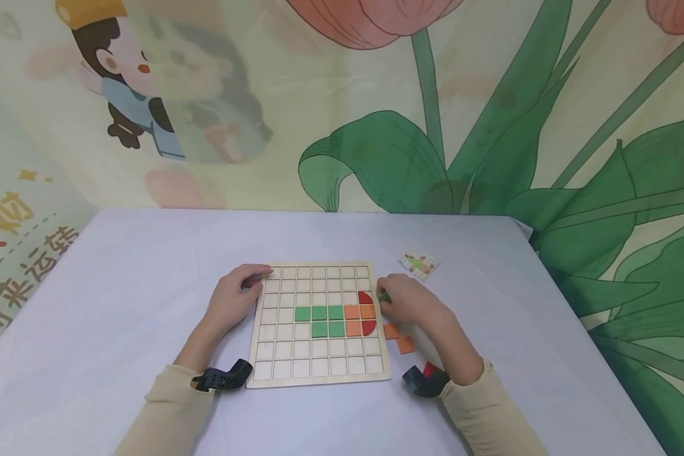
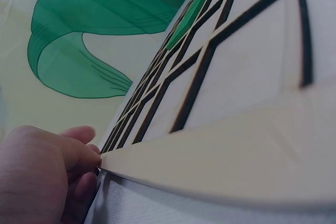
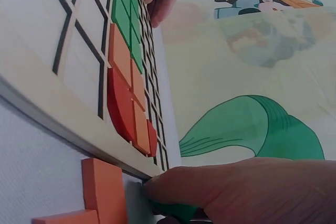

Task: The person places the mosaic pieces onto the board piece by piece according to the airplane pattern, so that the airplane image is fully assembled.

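Note:
A square wooden grid board (image 1: 282, 365) lies on the table, with green square tiles (image 1: 319, 313), orange square tiles (image 1: 352, 311) and red rounded tiles (image 1: 368, 327) set in its cells. At the board's far left corner, my left hand (image 1: 232, 297) grips the edge with thumb and fingers; the left wrist view shows the fingertips on the rim. Just off the right edge, my right hand (image 1: 407, 301) holds a green piece (image 3: 176, 209) between thumb and fingers. Much of that piece is hidden by the hand.
Two loose orange tiles (image 1: 406, 345) lie beside the board's right edge, below my right hand. A red piece (image 1: 430, 369) shows partly behind the right wrist camera (image 1: 425, 382). Farther back lies a small patterned card (image 1: 419, 264). A printed cloth (image 1: 251, 177) hangs behind the table.

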`<state>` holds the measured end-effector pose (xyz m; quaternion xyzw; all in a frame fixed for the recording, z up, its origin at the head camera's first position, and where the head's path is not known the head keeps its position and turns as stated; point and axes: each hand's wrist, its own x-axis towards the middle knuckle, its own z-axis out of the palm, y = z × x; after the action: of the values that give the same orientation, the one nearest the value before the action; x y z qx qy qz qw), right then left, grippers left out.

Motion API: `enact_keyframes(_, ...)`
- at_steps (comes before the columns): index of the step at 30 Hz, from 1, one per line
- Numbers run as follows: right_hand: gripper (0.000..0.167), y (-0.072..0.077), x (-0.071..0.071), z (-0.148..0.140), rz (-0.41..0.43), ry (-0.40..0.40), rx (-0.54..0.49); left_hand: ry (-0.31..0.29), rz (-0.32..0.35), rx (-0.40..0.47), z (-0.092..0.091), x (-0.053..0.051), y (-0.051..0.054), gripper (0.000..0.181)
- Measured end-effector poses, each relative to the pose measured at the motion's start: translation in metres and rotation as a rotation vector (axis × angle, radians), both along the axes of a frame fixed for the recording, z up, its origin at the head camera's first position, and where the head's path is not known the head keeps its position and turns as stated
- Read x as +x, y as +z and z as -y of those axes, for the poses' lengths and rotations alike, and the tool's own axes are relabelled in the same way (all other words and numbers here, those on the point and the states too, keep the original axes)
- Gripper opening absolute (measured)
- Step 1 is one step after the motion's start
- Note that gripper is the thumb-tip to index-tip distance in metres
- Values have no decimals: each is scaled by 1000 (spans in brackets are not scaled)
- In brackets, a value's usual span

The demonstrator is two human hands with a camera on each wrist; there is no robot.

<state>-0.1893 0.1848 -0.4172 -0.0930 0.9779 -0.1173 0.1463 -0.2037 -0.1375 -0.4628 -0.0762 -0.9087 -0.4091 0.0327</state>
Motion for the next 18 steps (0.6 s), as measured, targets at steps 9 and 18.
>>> enact_keyframes(9,16,7,3,6,-82,28,-41,4,-3,-18,-1,0,-1,32)
enact_keyframes(18,19,7,10,23,-105,69,-146,11,-3,-11,-2,1,-1,31)
